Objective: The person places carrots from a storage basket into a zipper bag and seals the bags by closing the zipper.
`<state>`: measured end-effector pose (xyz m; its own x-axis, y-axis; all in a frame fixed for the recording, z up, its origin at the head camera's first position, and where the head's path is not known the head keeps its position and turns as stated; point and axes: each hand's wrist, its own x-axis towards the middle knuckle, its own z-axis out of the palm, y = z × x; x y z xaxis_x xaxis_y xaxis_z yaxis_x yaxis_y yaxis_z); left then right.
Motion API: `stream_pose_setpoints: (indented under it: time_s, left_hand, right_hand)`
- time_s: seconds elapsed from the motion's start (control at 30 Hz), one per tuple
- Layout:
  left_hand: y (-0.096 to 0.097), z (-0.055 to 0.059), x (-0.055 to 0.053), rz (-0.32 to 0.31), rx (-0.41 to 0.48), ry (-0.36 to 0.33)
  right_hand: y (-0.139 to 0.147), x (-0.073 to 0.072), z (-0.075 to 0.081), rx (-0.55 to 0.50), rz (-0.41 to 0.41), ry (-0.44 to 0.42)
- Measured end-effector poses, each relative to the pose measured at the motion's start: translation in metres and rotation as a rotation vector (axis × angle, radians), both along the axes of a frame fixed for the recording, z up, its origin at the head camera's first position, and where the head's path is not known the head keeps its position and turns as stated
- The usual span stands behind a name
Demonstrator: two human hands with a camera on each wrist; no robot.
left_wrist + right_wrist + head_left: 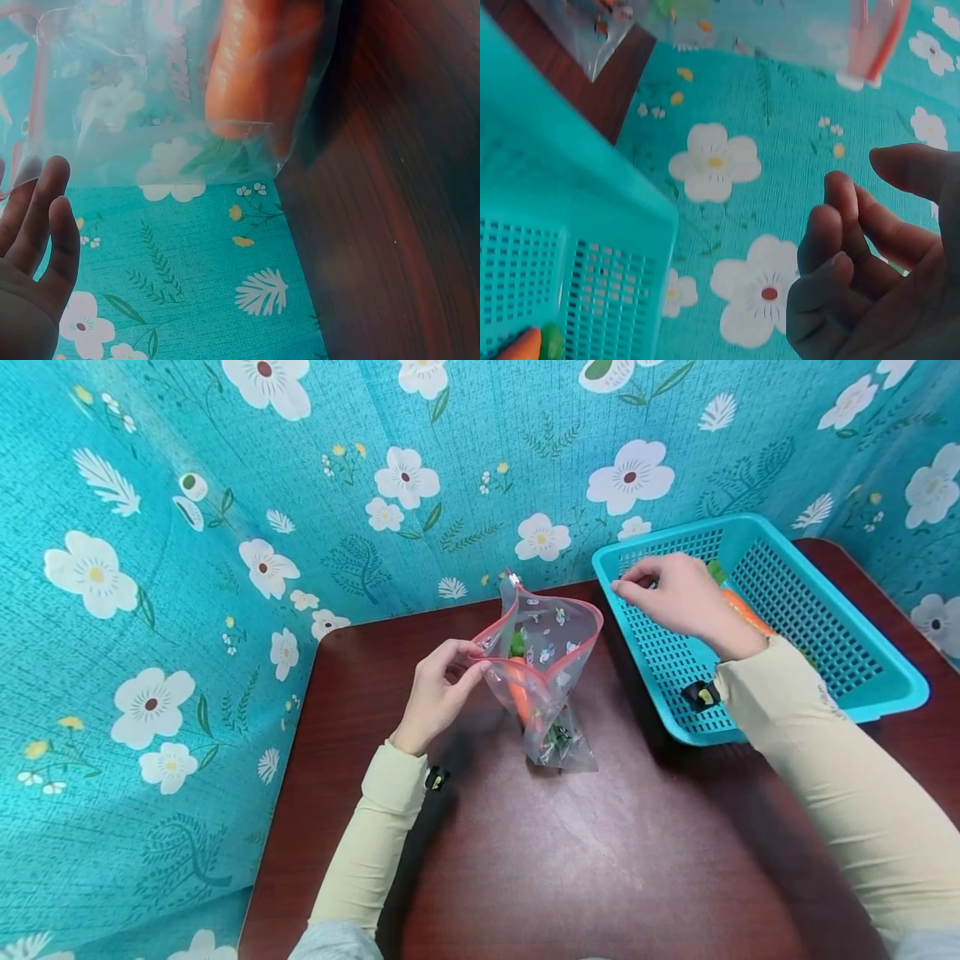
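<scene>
A clear zip bag [577,647] with a red-edged mouth spread wide stands on the dark table. My left hand [441,692] pinches its left rim between thumb and fingers. Inside the bag is an orange carrot [518,689] with a green top, seen close through the plastic as a carrot [259,71] in the left wrist view. More green shows at the bag's bottom. My right hand [678,597] hovers over the left side of a turquoise basket [757,522], fingers loosely curled, holding nothing. Behind that hand, another carrot [744,608] lies in the basket, partly hidden by the wrist.
The basket has perforated walls and stands on the table's right side, a narrow gap from the bag. A turquoise floral cloth [315,485] hangs behind and left of the brown table [525,860]. Black wrist cameras [702,695] sit on both sleeves.
</scene>
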<state>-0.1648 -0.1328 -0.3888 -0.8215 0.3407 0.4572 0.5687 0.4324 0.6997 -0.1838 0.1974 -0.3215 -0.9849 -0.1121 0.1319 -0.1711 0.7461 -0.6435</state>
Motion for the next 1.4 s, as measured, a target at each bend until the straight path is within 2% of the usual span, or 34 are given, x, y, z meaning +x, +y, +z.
stream_pose_setpoints:
  time_s: [0.23, 0.47, 0.97, 1.23, 1.4]
  left_hand:
    - [-0.002, -0.003, -0.001, 0.006, 0.004, -0.003]
    - [-0.001, -0.002, 0.000, 0.004, 0.007, -0.002]
    - [0.001, -0.001, 0.002, 0.005, 0.026, -0.043]
    - [0.002, 0.000, 0.002, -0.002, 0.017, -0.028]
    - [0.002, 0.001, 0.003, -0.007, 0.017, -0.021]
  right_hand:
    - [0.020, -0.004, 0.006, -0.051, -0.039, -0.091]
    - [0.035, -0.009, 0.004, -0.069, -0.064, -0.112]
    - [0.068, -0.023, -0.023, -0.076, -0.139, -0.232]
    - [0.084, -0.028, -0.039, -0.034, -0.163, -0.274]
    - [0.094, -0.030, -0.050, 0.008, -0.161, -0.331]
